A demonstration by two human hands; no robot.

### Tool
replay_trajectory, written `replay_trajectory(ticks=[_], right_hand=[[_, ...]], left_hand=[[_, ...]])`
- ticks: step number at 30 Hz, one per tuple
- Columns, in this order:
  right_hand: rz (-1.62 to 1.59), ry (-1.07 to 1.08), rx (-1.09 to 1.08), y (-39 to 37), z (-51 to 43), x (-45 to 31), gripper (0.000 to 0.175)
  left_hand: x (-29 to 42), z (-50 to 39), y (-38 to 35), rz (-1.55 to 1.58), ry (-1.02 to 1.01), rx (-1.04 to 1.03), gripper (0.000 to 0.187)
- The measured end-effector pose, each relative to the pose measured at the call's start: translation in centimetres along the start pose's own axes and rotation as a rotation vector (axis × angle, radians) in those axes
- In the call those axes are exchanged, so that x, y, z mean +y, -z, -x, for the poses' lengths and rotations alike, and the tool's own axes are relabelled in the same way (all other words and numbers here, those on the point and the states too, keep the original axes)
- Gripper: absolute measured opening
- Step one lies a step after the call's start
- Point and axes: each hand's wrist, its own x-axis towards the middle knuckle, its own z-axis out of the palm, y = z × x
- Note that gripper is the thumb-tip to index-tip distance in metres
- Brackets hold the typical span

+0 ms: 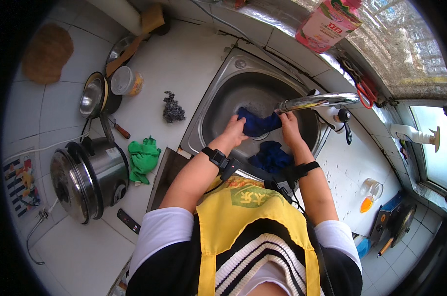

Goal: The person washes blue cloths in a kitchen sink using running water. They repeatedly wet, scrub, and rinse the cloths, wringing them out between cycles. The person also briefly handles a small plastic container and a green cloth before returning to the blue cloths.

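A dark blue cloth (258, 124) is stretched between my two hands over the basin of a stainless steel sink (223, 83). My left hand (237, 130) grips its left end, and my right hand (289, 124) holds the right end just under the mouth of a chrome faucet (319, 100). Whether water runs from the spout I cannot tell. A second dark blue cloth (270, 157) lies crumpled in the basin, nearer my body. The sink's drain is partly hidden beneath the held cloth.
Left of the sink are a steel wool scourer (173, 108), a green cloth (144, 159), a screwdriver-like tool (120, 130), a plastic tub (123, 81), an electric cooker (98, 177) and a remote control (129, 221). On the right counter stands a clear cup (373, 189). A pink detergent pouch (329, 27) rests on the ledge.
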Motion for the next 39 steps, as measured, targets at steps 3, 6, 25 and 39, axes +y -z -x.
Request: replay_trajectory(ticks=[3, 6, 25, 39], right_hand=[[0.029, 0.029, -0.147, 1.5, 0.4, -1.8, 0.022], [0.066, 0.020, -0.184, 2.5, 0.9, -3.0, 0.022], [0.430, 0.310, -0.161, -2.2, 3.4, -6.2, 0.019], [0.421, 0.103, -0.484, -1.3, 4.4, -6.6, 0.021]], left_hand=[[0.9, -0.2, 1.1, -0.009, -0.055, 0.028, 0.049], [1.8, -0.2, 2.4, -0.234, -0.117, -0.034, 0.052], [5.1, 4.4, -0.3, -0.769, -0.935, -0.470, 0.014], [6.1, 7.9, -1.2, -0.444, -0.737, -0.468, 0.019]])
